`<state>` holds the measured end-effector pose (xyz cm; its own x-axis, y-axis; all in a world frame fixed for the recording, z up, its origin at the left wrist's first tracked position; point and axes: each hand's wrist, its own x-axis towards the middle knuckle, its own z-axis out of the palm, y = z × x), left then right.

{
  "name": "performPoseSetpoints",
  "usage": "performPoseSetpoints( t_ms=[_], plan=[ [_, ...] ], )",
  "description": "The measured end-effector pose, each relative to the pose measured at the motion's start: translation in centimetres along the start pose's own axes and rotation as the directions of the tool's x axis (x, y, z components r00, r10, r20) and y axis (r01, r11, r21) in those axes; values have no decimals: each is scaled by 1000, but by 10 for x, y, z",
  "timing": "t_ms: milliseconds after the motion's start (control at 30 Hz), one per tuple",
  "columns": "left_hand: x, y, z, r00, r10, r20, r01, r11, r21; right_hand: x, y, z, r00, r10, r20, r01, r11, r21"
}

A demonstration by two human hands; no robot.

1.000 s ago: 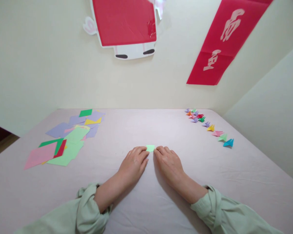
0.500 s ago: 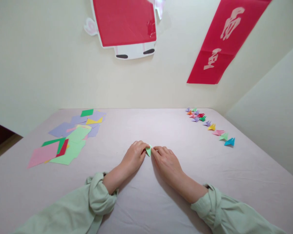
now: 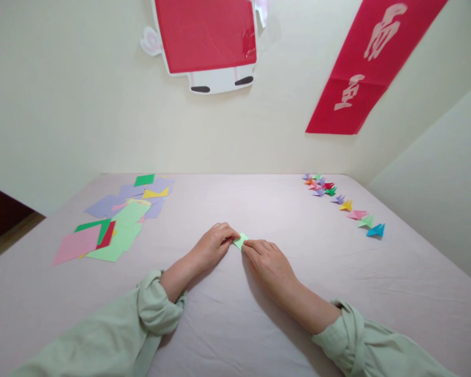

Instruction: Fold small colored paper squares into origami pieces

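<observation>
A small folded piece of light green paper (image 3: 240, 241) lies at the middle of the table, between my two hands. My left hand (image 3: 215, 242) pinches its left corner, fingers closed together. My right hand (image 3: 269, 262) has its fingertips closed on the paper's right side. The fingers of both hands cover parts of the paper, so its full shape is hidden.
Loose sheets and scraps of coloured paper (image 3: 131, 214) overlap on the left of the pale table (image 3: 204, 324). Several small folded paper figures (image 3: 357, 215) stand in a slanting row on the right. Red decorations (image 3: 208, 36) hang on the wall behind.
The green paper shows as a wider, squarer shape instead of a narrow point. My hands have shifted slightly around it, and the whole view has moved a little.
</observation>
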<state>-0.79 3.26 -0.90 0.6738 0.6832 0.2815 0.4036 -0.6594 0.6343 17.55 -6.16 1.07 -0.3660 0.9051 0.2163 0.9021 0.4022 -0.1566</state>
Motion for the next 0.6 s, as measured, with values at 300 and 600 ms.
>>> performPoseSetpoints(
  t_ms=[300, 600],
  plan=[
    [4, 3, 3, 1000, 1, -11, -1, 999, -47, 0, 1, 2, 1000, 14, -3, -14, 999, 40],
    [3, 8, -2, 999, -1, 40, 1, 1000, -7, 0, 6, 5, 1000, -2, 20, -1, 995, 104]
  ],
)
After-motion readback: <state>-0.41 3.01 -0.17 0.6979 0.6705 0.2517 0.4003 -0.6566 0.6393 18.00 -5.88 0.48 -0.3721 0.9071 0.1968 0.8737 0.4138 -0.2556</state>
